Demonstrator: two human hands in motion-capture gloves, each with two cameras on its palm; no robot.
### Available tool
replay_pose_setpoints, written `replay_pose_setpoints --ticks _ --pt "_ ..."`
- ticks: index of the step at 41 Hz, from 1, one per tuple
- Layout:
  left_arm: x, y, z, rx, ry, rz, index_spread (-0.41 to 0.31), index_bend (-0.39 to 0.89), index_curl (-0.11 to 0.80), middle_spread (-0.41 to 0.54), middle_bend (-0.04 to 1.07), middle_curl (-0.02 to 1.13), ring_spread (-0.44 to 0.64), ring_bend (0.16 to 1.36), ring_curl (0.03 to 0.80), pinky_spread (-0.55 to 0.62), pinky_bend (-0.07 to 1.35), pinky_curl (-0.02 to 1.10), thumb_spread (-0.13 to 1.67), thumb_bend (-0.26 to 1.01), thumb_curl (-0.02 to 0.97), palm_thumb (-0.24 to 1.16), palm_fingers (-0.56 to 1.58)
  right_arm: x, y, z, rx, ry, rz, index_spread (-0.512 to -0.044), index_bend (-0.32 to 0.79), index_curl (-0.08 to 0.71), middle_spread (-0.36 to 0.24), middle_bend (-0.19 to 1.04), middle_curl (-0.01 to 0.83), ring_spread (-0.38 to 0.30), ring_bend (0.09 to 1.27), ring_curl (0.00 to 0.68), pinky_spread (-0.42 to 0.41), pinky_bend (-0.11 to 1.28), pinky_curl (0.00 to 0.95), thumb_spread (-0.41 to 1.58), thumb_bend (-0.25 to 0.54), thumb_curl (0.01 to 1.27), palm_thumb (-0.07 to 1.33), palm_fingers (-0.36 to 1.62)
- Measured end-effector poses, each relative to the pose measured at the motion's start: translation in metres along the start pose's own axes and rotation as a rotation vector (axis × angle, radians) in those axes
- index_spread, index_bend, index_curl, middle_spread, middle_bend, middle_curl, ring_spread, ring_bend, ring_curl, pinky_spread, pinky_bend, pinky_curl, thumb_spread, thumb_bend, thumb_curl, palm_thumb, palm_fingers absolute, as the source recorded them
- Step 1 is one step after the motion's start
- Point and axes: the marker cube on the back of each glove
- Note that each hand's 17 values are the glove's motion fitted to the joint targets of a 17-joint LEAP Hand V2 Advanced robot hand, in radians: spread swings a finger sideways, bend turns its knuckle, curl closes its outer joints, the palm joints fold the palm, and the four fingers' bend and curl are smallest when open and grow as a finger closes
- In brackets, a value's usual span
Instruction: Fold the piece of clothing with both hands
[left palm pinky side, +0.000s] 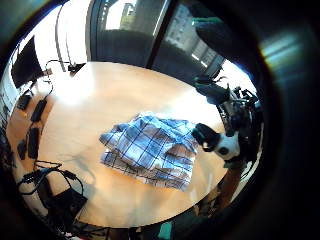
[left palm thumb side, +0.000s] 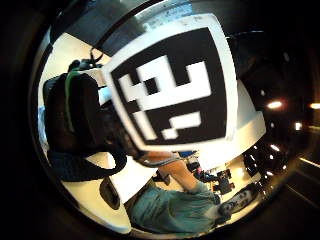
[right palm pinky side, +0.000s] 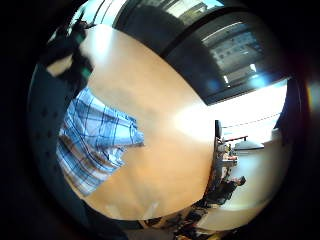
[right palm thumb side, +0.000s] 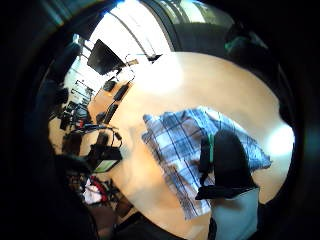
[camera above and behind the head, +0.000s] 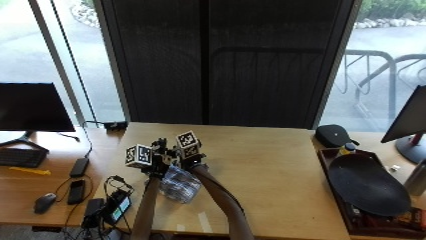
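In the outside view the blue-and-white checked shirt (camera above and behind the head: 178, 185) lies bunched on the wooden surface (camera above and behind the head: 279, 170) at lower left of centre. Both hands hover above its far edge, the left hand (camera above and behind the head: 154, 161) and right hand (camera above and behind the head: 190, 159) close together, equally near. The cloth lies just below and nearer the person. Whether either hand's fingers are open, I cannot tell.

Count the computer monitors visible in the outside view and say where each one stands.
2. One monitor stands on the side desk at the person's left, above a keyboard. The other monitor is at the far right edge, partly cut off; more may lie out of view.
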Motion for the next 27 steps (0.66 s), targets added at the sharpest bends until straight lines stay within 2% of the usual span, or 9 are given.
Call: replay_pose_setpoints --ticks 1,2,6,7,10,18,22,27 --pt "-0.014 -0.005 0.013 0.009 -0.006 -0.007 -0.110 0.16 0.362 0.043 0.18 0.40 0.28 0.46 0.308 0.36 0.40 0.35 1.57 0.16 0.280 0.29 0.34 0.006 0.005 0.000 -0.030 -0.004 0.005 -0.355 0.15 0.197 -0.206 0.14 0.368 -0.213 0.47 0.397 -0.144 0.67 0.389 0.98 -0.042 0.57 0.82 0.65" --pt "-0.018 -0.006 0.018 0.009 -0.016 -0.008 -0.111 0.16 0.362 0.043 0.18 0.40 0.28 0.46 0.307 0.36 0.40 0.35 1.57 0.16 0.280 0.29 0.34 0.012 0.010 0.000 -0.056 -0.003 0.014 -0.355 0.15 0.210 -0.191 0.14 0.368 -0.183 0.46 0.409 -0.104 0.67 0.405 1.01 -0.044 0.56 0.80 0.58" --pt "-0.019 -0.005 0.024 -0.009 -0.045 -0.003 -0.112 0.16 0.364 0.042 0.18 0.40 0.28 0.46 0.307 0.36 0.40 0.35 1.56 0.15 0.280 0.28 0.34 0.037 0.023 0.001 -0.083 0.012 0.040 -0.360 0.15 0.220 -0.157 0.14 0.351 -0.119 0.41 0.387 0.023 0.65 0.384 1.11 -0.037 0.52 0.73 0.47" --pt "-0.019 -0.004 0.026 -0.018 -0.055 0.000 -0.112 0.16 0.364 0.041 0.18 0.40 0.28 0.46 0.307 0.36 0.40 0.35 1.56 0.15 0.281 0.28 0.34 0.045 0.026 0.000 -0.081 0.013 0.044 -0.362 0.14 0.215 -0.144 0.12 0.338 -0.087 0.37 0.366 0.064 0.65 0.376 1.14 -0.043 0.51 0.70 0.38" --pt "-0.017 -0.001 0.030 -0.046 -0.104 0.018 -0.114 0.16 0.363 0.041 0.18 0.39 0.28 0.46 0.307 0.36 0.40 0.35 1.55 0.14 0.277 0.27 0.34 0.069 0.040 -0.003 -0.099 0.031 0.072 -0.367 0.14 0.220 -0.122 0.13 0.325 -0.037 0.35 0.354 0.128 0.66 0.369 1.20 -0.035 0.49 0.65 0.32" --pt "-0.010 0.000 0.050 -0.120 -0.236 0.091 -0.116 0.16 0.365 0.037 0.19 0.39 0.29 0.46 0.308 0.36 0.40 0.36 1.53 0.13 0.274 0.26 0.32 0.129 0.080 -0.012 -0.205 0.025 0.144 -0.380 0.14 0.227 -0.067 0.14 0.300 0.065 0.34 0.332 0.229 0.69 0.357 1.30 -0.022 0.44 0.57 0.21" --pt "0.000 0.002 0.055 -0.159 -0.302 0.116 -0.116 0.16 0.365 0.035 0.18 0.39 0.30 0.45 0.308 0.37 0.40 0.36 1.52 0.12 0.273 0.25 0.32 0.160 0.076 0.006 -0.193 0.052 0.191 -0.388 0.15 0.233 -0.047 0.15 0.292 0.099 0.33 0.324 0.260 0.69 0.352 1.33 -0.020 0.42 0.54 0.18" --pt "0.008 0.004 0.064 -0.193 -0.374 0.138 -0.117 0.16 0.367 0.033 0.18 0.39 0.30 0.45 0.307 0.37 0.39 0.36 1.51 0.11 0.275 0.25 0.32 0.180 0.090 0.000 -0.185 0.074 0.250 -0.393 0.15 0.242 -0.031 0.16 0.285 0.125 0.33 0.321 0.281 0.70 0.350 1.34 -0.019 0.41 0.51 0.16"
